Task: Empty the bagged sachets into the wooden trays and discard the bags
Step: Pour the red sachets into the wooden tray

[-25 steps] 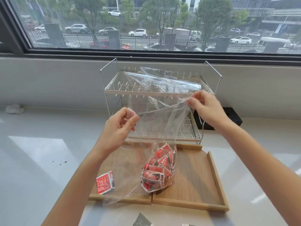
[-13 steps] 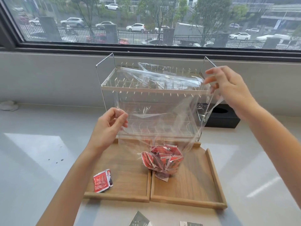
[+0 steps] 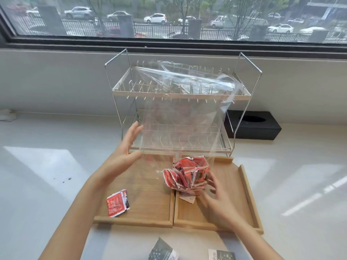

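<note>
Head view, only one. Clear plastic bag (image 3: 180, 126) stands tall over the two wooden trays (image 3: 249, 196), its top draped on the upper shelf of a wire rack (image 3: 120, 91) behind them. Clump of red sachets (image 3: 185, 175) sits in the bag's bottom, right over the seam between the trays, not yet tipped out. One loose red sachet (image 3: 117, 203) lies on the front left corner of the left tray.

Left hand (image 3: 124, 154): open, fingers straight, by the bag's left edge; whether it touches the film I cannot tell. Right hand (image 3: 216, 194): fingers spread and relaxed, just beside the sachet clump from the right, gripping nothing that I can see; contact through the plastic unclear.

Risks, as a judgement: neither hand clearly holds the bag, so it could slump or slide off the rack and drop the clump onto the seam or the tray edge, scattering sachets onto the desk. The bag's top may be caught on the rack pegs; pulling could tug the light rack or tear the film. Clear film is hard to see and slippery, so a grab could miss.

Surface and room: pale glossy desk (image 3: 47, 166) with window reflections and a few dark specks at left. Black tissue box (image 3: 253, 126) right of the rack. Two dark printed packets (image 3: 163, 250) at the near edge. Wide window (image 3: 169, 17) behind, street with parked cars and trees outside.
</note>
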The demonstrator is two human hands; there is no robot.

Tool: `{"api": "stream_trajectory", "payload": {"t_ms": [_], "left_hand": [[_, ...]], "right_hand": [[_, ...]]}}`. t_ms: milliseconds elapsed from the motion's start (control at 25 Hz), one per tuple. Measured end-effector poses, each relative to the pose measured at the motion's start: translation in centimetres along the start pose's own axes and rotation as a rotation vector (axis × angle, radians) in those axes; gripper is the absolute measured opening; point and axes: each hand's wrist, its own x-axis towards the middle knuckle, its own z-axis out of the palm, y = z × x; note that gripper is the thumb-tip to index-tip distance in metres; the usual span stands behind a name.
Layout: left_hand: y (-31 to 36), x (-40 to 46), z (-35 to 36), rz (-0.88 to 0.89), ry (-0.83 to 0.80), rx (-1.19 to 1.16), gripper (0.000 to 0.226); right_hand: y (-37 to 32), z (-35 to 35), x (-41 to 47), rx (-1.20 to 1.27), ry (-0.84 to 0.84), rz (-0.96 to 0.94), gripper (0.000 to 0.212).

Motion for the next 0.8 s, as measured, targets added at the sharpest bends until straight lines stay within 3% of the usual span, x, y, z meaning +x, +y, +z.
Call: {"api": "stream_trajectory", "payload": {"t_ms": [80,160,280,400,520,600,640,800], "left_hand": [[-2.7,0.2,0.3,-0.152,-0.023,0.183,0.081],[-4.6,0.9,1.1,-0.261,-0.079,0.221,0.080],[-7.2,1.7,3.1,-0.320,-0.135,0.330,0.072],[-9.3,1.4,4.9,-0.194,0.011,0.463,0.030],[-8.6,-0.1,5.3,-0.092,0.144,0.393,0.029],[-6.6,-1.3,5.6,-0.019,0.180,0.351,0.011],[-5.8,-2.0,5.9,0.023,0.195,0.373,0.008],[-4.3,-4.4,7.9,0.082,0.240,0.355,0.033]], "right_hand": [[0.4,0.2,0.7,0.007,0.055,0.043,0.050],[1.0,0.2,1.1,-0.059,0.089,0.058,0.042],[1.2,0.0,1.3,-0.112,0.086,0.056,0.031],[1.1,0.3,0.9,-0.073,0.080,0.024,0.030],[1.3,0.2,0.7,0.041,0.140,0.031,0.030],[0.9,-0.1,0.1,0.109,0.182,0.044,0.028],[0.7,-0.3,-0.4,0.126,0.199,0.047,0.028],[0.6,-1.2,-3.2,0.157,0.323,0.085,0.023]]}}
